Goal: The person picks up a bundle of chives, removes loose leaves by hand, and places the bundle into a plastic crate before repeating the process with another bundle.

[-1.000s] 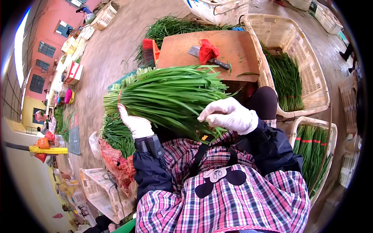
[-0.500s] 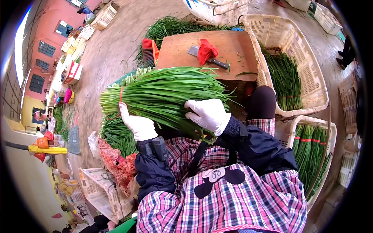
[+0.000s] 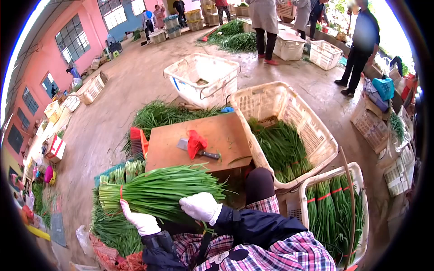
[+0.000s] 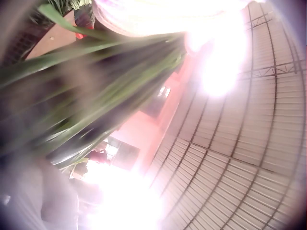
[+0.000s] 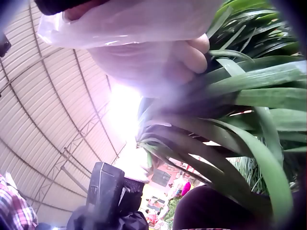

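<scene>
A large bunch of long green leaves (image 3: pixel 167 189), tied with a red band (image 3: pixel 121 192) near its pale stem end, lies across both white-gloved hands. My left hand (image 3: pixel 141 222) supports it from below near the band, thumb against its near side and other fingers hidden. On the leafy half, my right hand (image 3: pixel 200 207) grips the near edge with curled fingers. In the right wrist view, curled fingertips of the right hand (image 5: pixel 148 57) press against the leaves (image 5: pixel 268 100). Glare washes out much of the left wrist view, where leaves (image 4: pixel 91 96) cross the picture.
Beyond the bunch, a brown board (image 3: pixel 169 135) carries a knife (image 3: pixel 209 155) and red cloth (image 3: pixel 195 143). Crates of greens (image 3: pixel 325 156) (image 3: pixel 355 171) stand at the right. More bunches (image 3: pixel 113 232) lie at the left, beside a red brush (image 3: pixel 137 142). People stand farther back.
My right hand has moved left onto the leaves and its fingers have curled in. The head view has tilted up and turned right, bringing people and more floor into sight.
</scene>
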Motion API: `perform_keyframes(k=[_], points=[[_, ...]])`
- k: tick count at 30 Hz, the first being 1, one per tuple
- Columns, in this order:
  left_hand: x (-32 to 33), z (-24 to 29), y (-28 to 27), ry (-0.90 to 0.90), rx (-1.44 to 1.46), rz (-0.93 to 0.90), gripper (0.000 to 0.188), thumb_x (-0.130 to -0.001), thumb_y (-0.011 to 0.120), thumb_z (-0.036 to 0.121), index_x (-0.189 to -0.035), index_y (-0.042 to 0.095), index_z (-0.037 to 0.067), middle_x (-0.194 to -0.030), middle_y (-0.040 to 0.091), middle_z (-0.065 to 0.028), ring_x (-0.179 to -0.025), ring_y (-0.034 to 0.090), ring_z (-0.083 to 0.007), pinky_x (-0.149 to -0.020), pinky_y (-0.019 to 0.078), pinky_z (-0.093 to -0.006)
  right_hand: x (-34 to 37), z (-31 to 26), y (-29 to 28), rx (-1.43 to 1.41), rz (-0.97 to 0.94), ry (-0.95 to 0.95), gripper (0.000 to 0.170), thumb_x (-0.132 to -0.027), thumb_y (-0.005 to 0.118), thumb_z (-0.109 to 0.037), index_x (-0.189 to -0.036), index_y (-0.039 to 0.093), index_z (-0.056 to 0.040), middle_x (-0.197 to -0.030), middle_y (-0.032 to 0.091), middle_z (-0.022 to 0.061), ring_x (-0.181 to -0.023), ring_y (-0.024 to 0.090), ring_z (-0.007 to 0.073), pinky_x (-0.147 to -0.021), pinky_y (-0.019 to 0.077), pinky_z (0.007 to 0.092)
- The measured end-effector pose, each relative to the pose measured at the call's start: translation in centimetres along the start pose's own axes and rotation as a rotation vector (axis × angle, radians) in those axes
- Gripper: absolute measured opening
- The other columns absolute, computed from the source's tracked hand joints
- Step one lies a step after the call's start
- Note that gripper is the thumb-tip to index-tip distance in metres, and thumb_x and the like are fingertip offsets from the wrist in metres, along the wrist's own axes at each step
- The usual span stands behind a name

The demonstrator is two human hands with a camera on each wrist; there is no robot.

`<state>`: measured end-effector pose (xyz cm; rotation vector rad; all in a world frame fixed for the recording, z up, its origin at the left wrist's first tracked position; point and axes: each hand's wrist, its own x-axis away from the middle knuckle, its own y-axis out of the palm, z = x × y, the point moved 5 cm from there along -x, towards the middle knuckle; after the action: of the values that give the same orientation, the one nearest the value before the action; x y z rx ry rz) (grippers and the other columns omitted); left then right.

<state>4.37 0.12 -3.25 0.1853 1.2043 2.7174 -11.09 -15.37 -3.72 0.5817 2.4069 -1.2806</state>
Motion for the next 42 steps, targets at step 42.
perform_keyframes(k=[42], points=[[0.6, 0.8, 0.3, 0.130, -0.036, 0.145, 0.061, -0.087, 0.062, 0.047, -0.131, 0.053, 0.006, -0.128, 0.058, -0.0113, -0.115, 0.055, -0.0291, -0.101, 0.0420, -0.0469, -1.3, 0.2, -1.0, 0.079, -0.020, -0.070, 0.021, -0.084, 0.064, -0.032, -0.083, 0.059, -0.0119, -0.068, 0.060, 0.0055, -0.063, 0.063, 0.0278, -0.055, 0.0480, 0.0422]])
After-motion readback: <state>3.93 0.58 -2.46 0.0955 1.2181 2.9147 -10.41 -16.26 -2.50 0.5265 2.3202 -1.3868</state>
